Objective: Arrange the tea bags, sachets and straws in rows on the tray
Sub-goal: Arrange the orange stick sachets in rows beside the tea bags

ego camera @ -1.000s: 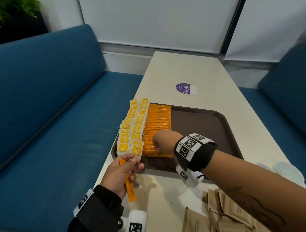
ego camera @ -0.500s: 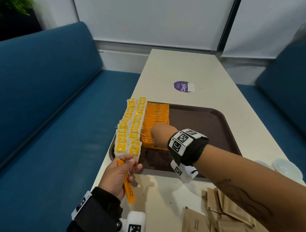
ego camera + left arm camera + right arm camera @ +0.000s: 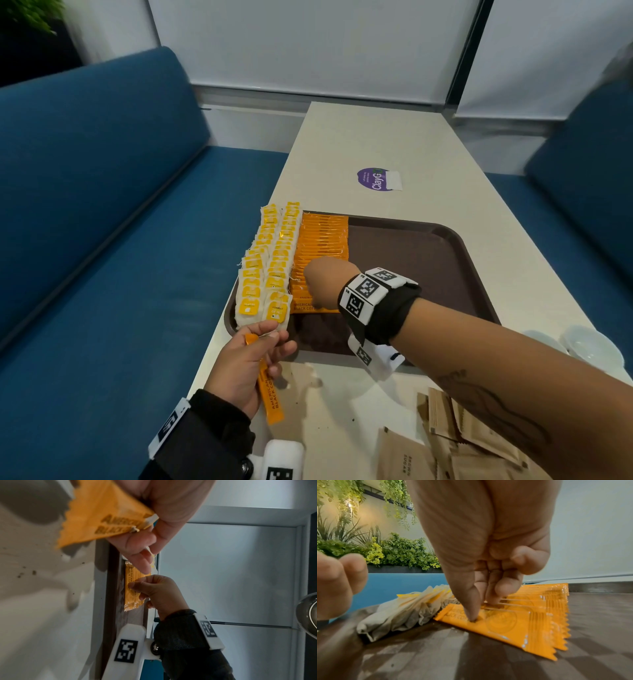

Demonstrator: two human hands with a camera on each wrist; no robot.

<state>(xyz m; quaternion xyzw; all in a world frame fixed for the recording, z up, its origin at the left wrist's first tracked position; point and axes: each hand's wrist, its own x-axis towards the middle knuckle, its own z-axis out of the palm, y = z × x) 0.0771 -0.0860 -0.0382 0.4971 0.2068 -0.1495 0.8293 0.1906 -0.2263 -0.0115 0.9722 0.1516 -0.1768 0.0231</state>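
Nearest us on the pale surface (image 3: 342, 404) lie loose brown paper sugar sachets (image 3: 445, 448), not yet on the tray. Just beyond, our left hand (image 3: 246, 366) pinches one slim orange foil coffee sachet (image 3: 270, 401) between thumb and curled fingers, its free end hanging down toward us over the surface. We judge this sachet light and thin, stiff along its sealed crimped ends but slick on its faces, so a pinch near one end, as here, should keep it from sliding.

Further out, our right hand (image 3: 481, 563) reaches across the near rim of the dark brown plastic tray (image 3: 462, 246), wrist raised and fingers pointing down. Its thumb tip and fingertips press on the nearest packet of the overlapping row of orange sachets (image 3: 322, 246), as if pinching its edge to square it; we cannot tell whether it truly grips. Left of that row, two rows of soft white paper tea bags with yellow tags (image 3: 270, 260) run along the tray's left edge; these look limp and easily crumpled. We see no straws
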